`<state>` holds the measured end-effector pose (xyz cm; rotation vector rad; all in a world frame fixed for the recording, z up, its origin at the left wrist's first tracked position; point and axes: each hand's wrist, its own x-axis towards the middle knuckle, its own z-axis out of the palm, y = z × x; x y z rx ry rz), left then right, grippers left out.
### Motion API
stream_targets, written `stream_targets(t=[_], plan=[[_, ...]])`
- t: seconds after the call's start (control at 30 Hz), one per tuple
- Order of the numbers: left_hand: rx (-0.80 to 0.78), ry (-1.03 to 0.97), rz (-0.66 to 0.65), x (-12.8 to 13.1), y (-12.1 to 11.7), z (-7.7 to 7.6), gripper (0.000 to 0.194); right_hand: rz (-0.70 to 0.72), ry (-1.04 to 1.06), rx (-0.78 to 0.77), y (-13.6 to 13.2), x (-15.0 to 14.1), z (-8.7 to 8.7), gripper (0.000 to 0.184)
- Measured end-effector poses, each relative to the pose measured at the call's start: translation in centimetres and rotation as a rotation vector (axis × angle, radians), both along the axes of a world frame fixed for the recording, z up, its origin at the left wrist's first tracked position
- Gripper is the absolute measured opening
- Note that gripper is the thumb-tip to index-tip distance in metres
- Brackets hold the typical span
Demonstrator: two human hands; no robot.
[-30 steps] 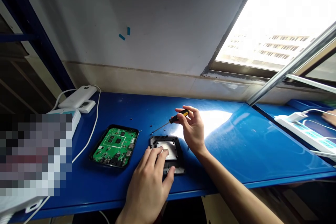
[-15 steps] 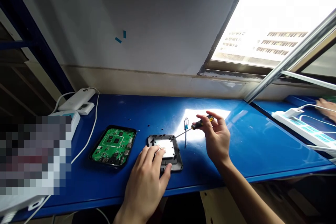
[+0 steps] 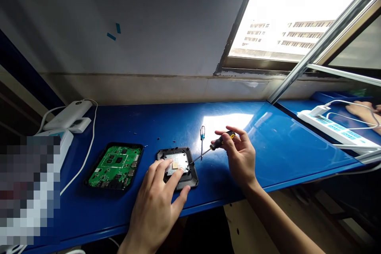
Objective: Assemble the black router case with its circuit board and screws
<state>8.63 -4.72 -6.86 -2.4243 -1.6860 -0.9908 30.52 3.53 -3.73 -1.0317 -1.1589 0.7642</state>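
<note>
My left hand [image 3: 157, 202] lies flat on a small black case half [image 3: 190, 176] with a silver metal plate [image 3: 178, 159] inside, fingers spread across it. My right hand [image 3: 239, 156] pinches the black and yellow handle of a thin screwdriver [image 3: 216, 143]. Its shaft slants down left, and the tip rests at the case's right edge. Left of the case lies a second black case half holding a green circuit board [image 3: 114, 166]. A small blue-handled screwdriver [image 3: 202, 137] lies on the blue bench [image 3: 268, 154] just behind the case.
A white power bank [image 3: 69, 114] with a white cable [image 3: 86, 154] sits at the far left by the wall. Tiny dark screws [image 3: 159, 139] dot the bench behind the cases. On the right, a white power strip [image 3: 333, 129] lies near another person's hand [image 3: 364, 113].
My right hand carried the screwdriver from above the case out to its right, then brought the tip back to the case's right edge. The blue-handled screwdriver came into sight. My left hand stayed on the case.
</note>
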Motion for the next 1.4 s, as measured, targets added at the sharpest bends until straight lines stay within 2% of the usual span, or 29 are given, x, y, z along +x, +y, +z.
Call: stream_targets(t=[0.33, 0.77, 1.2, 1.4], plan=[[-0.001, 0.029, -0.025, 0.17, -0.22, 0.18, 0.024, 0.02, -0.038, 0.035, -0.16, 0.12, -0.04, 0.028], [0.01, 0.135, -0.039, 0.44, -0.01, 0.35, 0.031, 0.022, -0.046, 0.025, -0.36, 0.21, 0.02, 0.028], [0.078, 0.131, -0.064, 0.6, 0.18, 0.66, 0.028, 0.021, -0.051, 0.062, -0.34, 0.1, 0.11, 0.027], [0.056, 0.137, -0.062, 0.56, 0.27, 0.6, 0.029, 0.011, -0.062, 0.063, -0.25, 0.12, 0.09, 0.027]])
